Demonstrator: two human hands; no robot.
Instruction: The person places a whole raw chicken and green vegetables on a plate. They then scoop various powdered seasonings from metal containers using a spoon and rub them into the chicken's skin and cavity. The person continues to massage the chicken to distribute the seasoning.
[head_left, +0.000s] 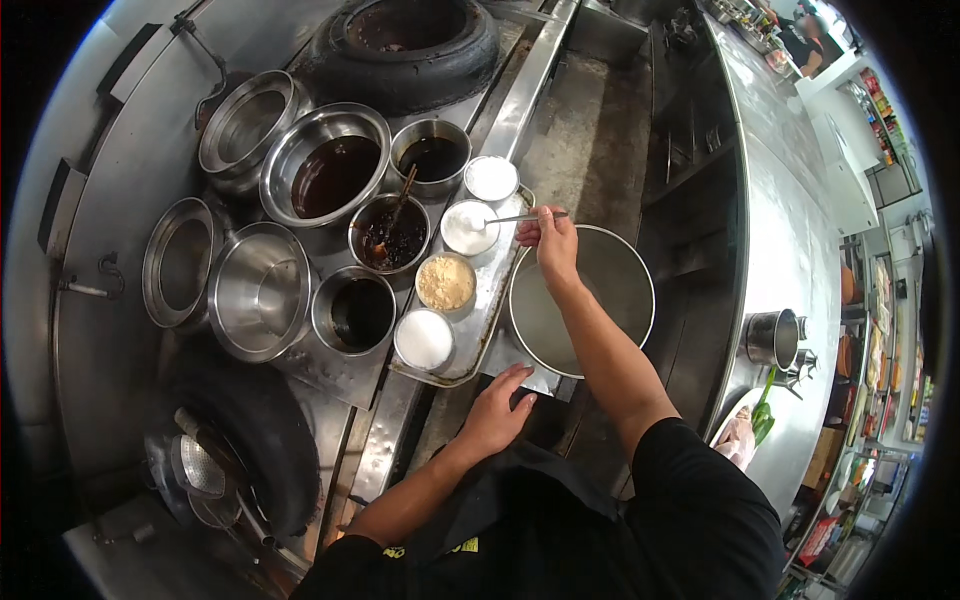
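My right hand (553, 244) grips the handle of a metal spoon (517, 218), whose tip rests in a bowl of white powder (470, 227). Beneath that wrist stands a large metal pot (651, 300) with cloudy contents. My left hand (496, 411) holds nothing, its fingers apart, just below the pot and the metal tray (480, 352). Along the tray are another bowl of white powder (491, 178), a bowl of pale yellow powder (445, 282) and a bowl of white granules (424, 339).
Left of the tray stand metal pots of dark liquid (353, 310), a pot of dark sauce with sticks (389, 233) and a wide bowl of reddish-brown liquid (335, 176). Black wok burners (405, 67) flank them. A steel counter (787, 225) holds a plate with raw poultry (737, 441). A person (806, 45) stands far off.
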